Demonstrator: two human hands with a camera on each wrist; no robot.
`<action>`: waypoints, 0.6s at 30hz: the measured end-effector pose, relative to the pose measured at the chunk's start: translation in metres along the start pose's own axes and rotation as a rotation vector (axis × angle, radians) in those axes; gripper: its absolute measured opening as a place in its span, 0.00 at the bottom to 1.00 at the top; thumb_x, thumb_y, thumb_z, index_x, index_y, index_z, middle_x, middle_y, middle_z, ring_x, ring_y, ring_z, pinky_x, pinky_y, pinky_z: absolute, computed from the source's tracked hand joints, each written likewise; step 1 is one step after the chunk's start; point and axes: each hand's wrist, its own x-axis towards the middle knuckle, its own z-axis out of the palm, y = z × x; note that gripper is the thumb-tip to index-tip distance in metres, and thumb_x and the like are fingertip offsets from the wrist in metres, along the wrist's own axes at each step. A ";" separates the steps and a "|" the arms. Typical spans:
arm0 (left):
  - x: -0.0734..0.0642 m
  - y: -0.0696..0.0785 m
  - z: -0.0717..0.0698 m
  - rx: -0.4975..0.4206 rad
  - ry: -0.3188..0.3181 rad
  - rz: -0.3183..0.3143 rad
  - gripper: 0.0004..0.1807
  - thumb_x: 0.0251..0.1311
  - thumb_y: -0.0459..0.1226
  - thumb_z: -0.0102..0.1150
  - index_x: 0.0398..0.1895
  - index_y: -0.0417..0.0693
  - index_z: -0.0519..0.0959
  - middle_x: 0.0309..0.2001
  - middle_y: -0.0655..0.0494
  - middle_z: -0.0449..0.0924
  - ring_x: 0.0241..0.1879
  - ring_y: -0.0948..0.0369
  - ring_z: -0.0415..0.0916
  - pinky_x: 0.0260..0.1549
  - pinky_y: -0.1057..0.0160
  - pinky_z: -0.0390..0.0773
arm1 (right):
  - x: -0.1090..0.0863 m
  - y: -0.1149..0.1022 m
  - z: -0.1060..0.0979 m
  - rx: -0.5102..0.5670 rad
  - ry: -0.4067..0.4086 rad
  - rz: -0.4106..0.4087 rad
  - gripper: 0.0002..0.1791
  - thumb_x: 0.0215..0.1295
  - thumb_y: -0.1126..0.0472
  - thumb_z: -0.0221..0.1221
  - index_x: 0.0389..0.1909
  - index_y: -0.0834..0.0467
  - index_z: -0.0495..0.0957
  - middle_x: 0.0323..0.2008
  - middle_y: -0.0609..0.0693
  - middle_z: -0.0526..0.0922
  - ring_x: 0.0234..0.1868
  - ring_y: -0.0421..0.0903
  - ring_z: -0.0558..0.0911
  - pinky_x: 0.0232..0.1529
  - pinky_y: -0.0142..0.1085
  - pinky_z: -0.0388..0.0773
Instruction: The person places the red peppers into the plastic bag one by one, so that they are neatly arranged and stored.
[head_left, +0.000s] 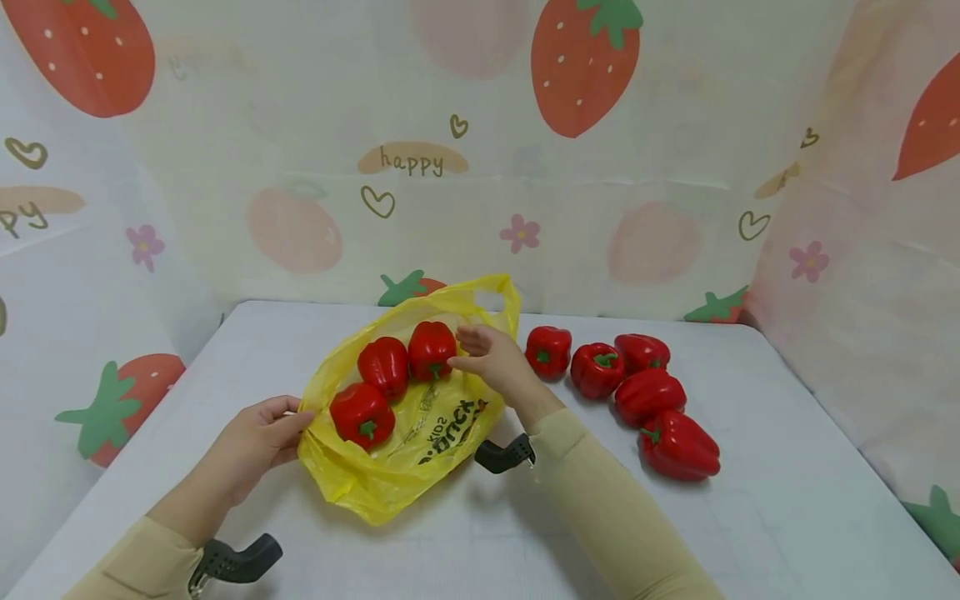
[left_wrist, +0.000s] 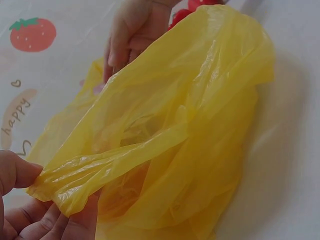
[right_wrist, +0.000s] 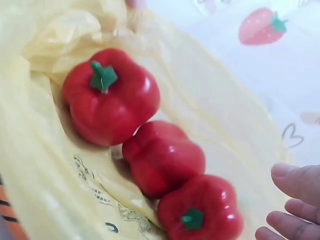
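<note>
A yellow plastic bag [head_left: 408, 487] lies spread on the table with its mouth wide, and three red bell peppers sit inside in a slanting row: one near the left [head_left: 362, 415], a middle one [head_left: 383, 367] and one at the far end [head_left: 432, 350]. My left hand [head_left: 258, 442] pinches the bag's left edge between thumb and fingers, as the left wrist view also shows with the gathered plastic [left_wrist: 65, 192]. Over the bag's right side, my right hand [head_left: 491, 358] holds nothing, its fingers extended beside the far pepper. In the right wrist view its fingertips [right_wrist: 282, 170] stand apart from the peppers.
Right of the bag, several more red bell peppers lie grouped on the white table [head_left: 787, 467], the nearest one [head_left: 679, 447] on its side. A strawberry-printed cloth [head_left: 480, 217] hangs behind the table and at both sides.
</note>
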 end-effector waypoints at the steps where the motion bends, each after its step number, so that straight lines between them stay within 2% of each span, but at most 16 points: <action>1: 0.000 0.000 0.000 0.003 0.001 0.000 0.26 0.61 0.52 0.51 0.52 0.40 0.69 0.47 0.47 0.74 0.39 0.58 0.75 0.41 0.66 0.79 | -0.003 -0.001 -0.002 -0.002 -0.004 -0.007 0.30 0.55 0.58 0.64 0.60 0.52 0.68 0.58 0.46 0.72 0.60 0.44 0.70 0.59 0.40 0.67; 9: 0.000 0.002 0.001 0.018 -0.001 0.009 0.26 0.61 0.52 0.51 0.53 0.40 0.69 0.47 0.47 0.74 0.39 0.59 0.75 0.41 0.66 0.79 | -0.029 -0.013 -0.026 -0.031 0.017 -0.053 0.26 0.54 0.57 0.65 0.55 0.53 0.72 0.54 0.47 0.75 0.58 0.50 0.72 0.57 0.41 0.70; 15: 0.001 0.002 0.002 0.025 -0.003 0.005 0.26 0.62 0.51 0.50 0.53 0.40 0.69 0.48 0.47 0.74 0.40 0.59 0.75 0.41 0.65 0.79 | -0.046 -0.015 -0.051 -0.066 -0.003 -0.080 0.26 0.54 0.58 0.64 0.55 0.54 0.71 0.56 0.53 0.74 0.58 0.50 0.72 0.58 0.41 0.69; 18: 0.002 0.002 0.002 0.021 -0.003 0.004 0.26 0.62 0.51 0.50 0.53 0.40 0.69 0.48 0.47 0.74 0.40 0.59 0.75 0.41 0.66 0.79 | -0.054 -0.014 -0.063 -0.073 0.002 -0.085 0.26 0.55 0.59 0.64 0.56 0.56 0.71 0.56 0.52 0.74 0.57 0.49 0.72 0.56 0.40 0.70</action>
